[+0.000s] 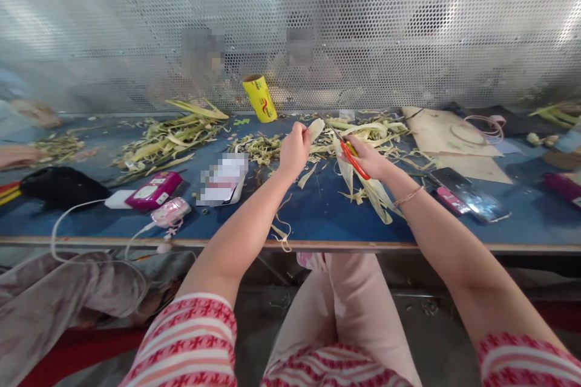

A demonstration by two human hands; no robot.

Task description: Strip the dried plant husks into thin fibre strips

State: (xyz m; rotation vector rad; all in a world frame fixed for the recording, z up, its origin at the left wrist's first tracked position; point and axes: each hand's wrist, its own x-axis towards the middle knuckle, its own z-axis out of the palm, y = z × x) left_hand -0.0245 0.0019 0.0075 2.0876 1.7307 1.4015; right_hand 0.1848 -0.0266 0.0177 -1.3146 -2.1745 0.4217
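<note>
Head view. A pale corn husk strip (318,128) is being held by its upper end in the left hand (294,150), which is closed around it in a loose fist, thumb side up. The strip is being kept above the blue table (318,205), near the centre and toward 12 o'clock from the person's lap.

Red-handled scissors (353,157) are being gripped in the right hand (370,158), fingers wrapped around the handles; the blades are being pointed toward 10 o'clock, at the held strip. Whether the blades are parted cannot be told. More long husk leaves (372,193) are hanging from below the right hand toward 6 o'clock, down onto the table.

Handling, as a judgement: the husk is being treated as a very light, thin, limp, fibrous material. It is likely to tear along its grain and to fold under its own length. Hold is best taken near the end, with the strip kept taut close to the cutting line, fingers clear of the blades. The surface looks dry, so slipping is unlikely.

Surroundings: a heap of husk trimmings (167,139) is lying at 10 o'clock of the left hand. A yellow roll (259,98) is standing tilted at 11 o'clock, against the perforated metal screen (408,24). A pink power bank (153,190) is lying at 9 o'clock, and a smartphone (472,195) at 3 o'clock of the right hand.
</note>
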